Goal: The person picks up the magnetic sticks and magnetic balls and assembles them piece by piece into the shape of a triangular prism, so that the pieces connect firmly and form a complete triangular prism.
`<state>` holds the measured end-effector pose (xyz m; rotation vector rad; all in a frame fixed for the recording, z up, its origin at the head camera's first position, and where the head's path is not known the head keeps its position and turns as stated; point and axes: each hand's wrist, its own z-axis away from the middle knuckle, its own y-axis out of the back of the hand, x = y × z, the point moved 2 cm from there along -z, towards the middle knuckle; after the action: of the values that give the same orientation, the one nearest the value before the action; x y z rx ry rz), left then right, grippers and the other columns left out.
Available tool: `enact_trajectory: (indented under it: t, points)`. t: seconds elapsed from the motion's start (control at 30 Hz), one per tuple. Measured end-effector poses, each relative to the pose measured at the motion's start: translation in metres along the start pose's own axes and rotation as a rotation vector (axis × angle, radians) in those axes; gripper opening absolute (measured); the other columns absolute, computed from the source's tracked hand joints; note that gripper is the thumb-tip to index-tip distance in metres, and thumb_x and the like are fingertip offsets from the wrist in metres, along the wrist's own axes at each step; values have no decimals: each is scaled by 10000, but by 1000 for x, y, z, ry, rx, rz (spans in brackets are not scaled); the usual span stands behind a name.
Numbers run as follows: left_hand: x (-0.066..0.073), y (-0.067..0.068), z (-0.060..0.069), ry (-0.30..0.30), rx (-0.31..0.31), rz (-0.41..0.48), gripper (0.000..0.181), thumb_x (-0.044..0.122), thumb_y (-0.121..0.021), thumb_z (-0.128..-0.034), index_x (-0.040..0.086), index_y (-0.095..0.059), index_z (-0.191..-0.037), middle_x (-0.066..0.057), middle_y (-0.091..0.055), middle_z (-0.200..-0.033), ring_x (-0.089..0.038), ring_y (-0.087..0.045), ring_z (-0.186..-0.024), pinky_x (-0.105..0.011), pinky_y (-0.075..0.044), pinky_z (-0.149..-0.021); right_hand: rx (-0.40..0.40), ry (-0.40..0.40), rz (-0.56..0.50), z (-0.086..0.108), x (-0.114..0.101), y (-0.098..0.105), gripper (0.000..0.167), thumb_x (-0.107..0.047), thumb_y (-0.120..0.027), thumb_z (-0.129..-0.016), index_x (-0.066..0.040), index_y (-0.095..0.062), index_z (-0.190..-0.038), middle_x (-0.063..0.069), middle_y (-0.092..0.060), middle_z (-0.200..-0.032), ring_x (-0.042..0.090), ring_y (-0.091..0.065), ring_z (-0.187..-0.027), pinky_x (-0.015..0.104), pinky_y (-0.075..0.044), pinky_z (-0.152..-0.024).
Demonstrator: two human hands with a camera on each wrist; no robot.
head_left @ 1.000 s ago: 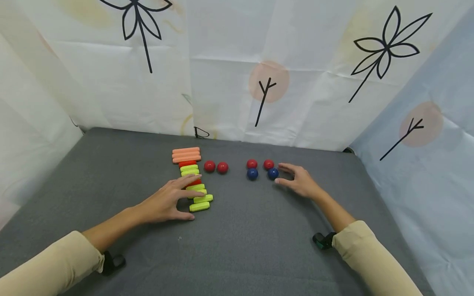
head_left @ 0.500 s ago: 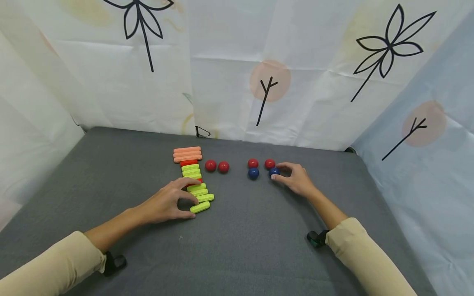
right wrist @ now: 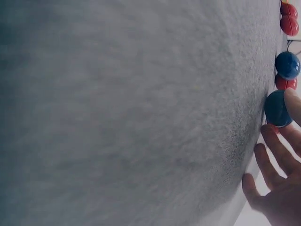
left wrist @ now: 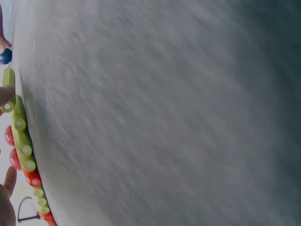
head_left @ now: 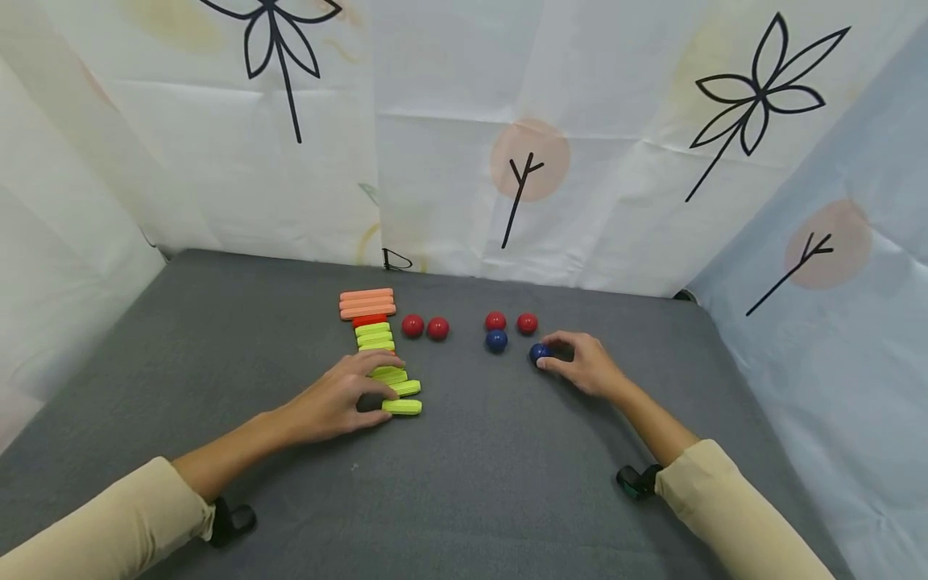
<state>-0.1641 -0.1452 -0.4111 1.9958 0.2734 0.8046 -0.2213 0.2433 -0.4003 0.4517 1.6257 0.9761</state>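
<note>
Blue ball (head_left: 539,353) in right hand's (head_left: 586,367) pinch

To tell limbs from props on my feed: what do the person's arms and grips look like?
The left sleeve and right sleeve are plain beige. A small black device shows by the left sleeve's end, another black device by the right's. The left grip and right grip are ungloved.

Left of ctr: 3 orange sticks (head_left: 367,303), 2 red sticks (head_left: 370,320), 7 yel-grn sticks (head_left: 373,329) (some pt. hidden). Mid-frame: 4 red balls (head_left: 528,324), 2 blue balls (head_left: 496,341). Also 1 L hand (head_left: 337,400), 1 R hand (head_left: 587,367). Top & rt: 2 printed flowers (head_left: 759,95), 2 printed trees (head_left: 519,192).
</note>
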Motion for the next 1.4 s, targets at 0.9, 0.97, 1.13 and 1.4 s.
enact_trajectory:
  t: [0.9,0.97,1.13,1.4]
  points:
    - [32,-52,-91,213,-34,126,235,177,-817,-840,80,-781,-1052,-91,-588,-1320,-263,-459,-1281,-517,-388,-1069,-181,200,-86,17,-40,-30,370,-146,-721,-923,-19,-659,-1265,60,-714,-1100,197,-650,-980,429,-528,-863]
    - [33,-53,-92,214,-38,124,234,178,-815,-843,79,-781,-1052,-83,-587,-1321,-259,-460,-1280,-506,-395,-1067,-184,203,-81,17,-41,-30,368,-140,-721,-922,-20,-659,-1265,60,-714,-1094,197,-648,-973,420,-530,-851]
    - [32,-50,-92,227,-40,132,271,196,-821,-838,79,-774,-1078,-78,-576,-1331,-260,-460,-1273,-500,-416,-1049,-197,191,-70,18,-40,-29,365,-143,-719,-925,-23,-658,-1264,59,-710,-1078,195,-635,-958,396,-524,-828]
    - [4,-17,-89,248,113,147,353,161,-825,-829,13,-735,-1136,-153,-576,-1316,-332,-488,-1249,-538,-404,-1039,-198,166,-67,22,-35,-22,363,-148,-731,-914,-19,-667,-1247,31,-704,-1044,181,-622,-946,366,-513,-825]
